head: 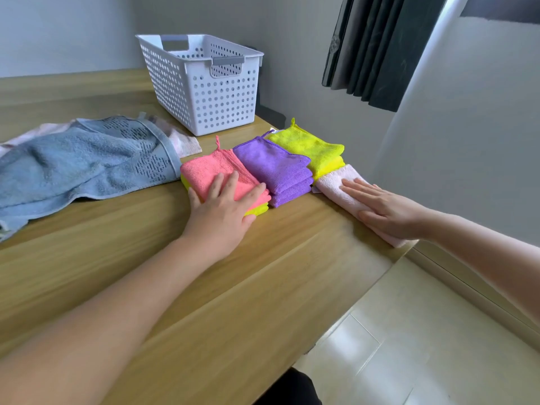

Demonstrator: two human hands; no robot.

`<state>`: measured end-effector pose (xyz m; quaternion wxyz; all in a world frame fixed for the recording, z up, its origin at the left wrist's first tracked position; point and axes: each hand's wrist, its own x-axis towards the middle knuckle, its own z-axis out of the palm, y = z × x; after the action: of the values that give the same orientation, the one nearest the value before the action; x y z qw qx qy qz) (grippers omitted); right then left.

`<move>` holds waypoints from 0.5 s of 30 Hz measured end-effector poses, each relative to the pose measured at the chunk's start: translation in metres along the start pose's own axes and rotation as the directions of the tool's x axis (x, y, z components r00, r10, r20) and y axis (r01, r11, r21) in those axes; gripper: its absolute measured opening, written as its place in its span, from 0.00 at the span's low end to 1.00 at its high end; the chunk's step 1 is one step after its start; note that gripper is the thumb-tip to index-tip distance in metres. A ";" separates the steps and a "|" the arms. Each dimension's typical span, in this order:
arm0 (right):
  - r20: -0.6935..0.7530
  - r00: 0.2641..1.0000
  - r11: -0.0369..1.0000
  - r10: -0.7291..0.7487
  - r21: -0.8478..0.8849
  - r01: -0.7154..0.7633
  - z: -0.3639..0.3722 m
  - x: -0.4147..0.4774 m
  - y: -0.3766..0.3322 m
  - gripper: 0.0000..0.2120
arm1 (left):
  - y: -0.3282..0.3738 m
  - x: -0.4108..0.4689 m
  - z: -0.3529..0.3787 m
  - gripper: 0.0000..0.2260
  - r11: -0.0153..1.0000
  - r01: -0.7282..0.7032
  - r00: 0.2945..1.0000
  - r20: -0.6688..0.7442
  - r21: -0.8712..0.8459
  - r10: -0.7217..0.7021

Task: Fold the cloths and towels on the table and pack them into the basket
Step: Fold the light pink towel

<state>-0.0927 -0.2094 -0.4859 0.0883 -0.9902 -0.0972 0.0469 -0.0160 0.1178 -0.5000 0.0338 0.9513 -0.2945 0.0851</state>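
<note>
The left hand [225, 211] is lying flat, fingers spread, on the pink cloth [216, 173] topping a folded stack; the right hand [385, 206] is pressing open-palmed on a pale pink towel [336, 182] at the tabletop [263, 273] edge. Both are gripping nothing. The basket [201, 83] is standing behind. The cloths look soft and light — probably best pinched along the folded edges.

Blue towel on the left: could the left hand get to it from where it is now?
Probably yes. The left hand lies flat on the pink cloth, right beside the blue towel. Only bare table lies between them, and nothing rests on the towel's near part.
</note>
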 end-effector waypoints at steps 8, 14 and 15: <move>-0.004 1.000 1.000 -0.017 -0.020 0.016 -0.001 0.030 -0.001 0.31 | -0.015 0.021 0.002 0.24 0.999 0.026 0.999 0.049 -0.038 -0.025; 0.041 0.999 1.000 -0.007 -0.027 0.008 -0.005 0.029 -0.006 0.31 | -0.015 0.014 -0.003 0.30 0.998 0.018 0.999 0.036 -0.054 -0.016; 0.057 0.998 0.999 0.002 -0.035 0.000 -0.007 0.028 -0.008 0.31 | -0.014 0.008 -0.004 0.32 0.997 0.028 1.000 0.013 -0.074 -0.027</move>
<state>-0.0664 -0.1970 -0.4792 0.0683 -0.9899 -0.1002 0.0733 -0.0018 0.1257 -0.4947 0.0685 0.9538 -0.2846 0.0678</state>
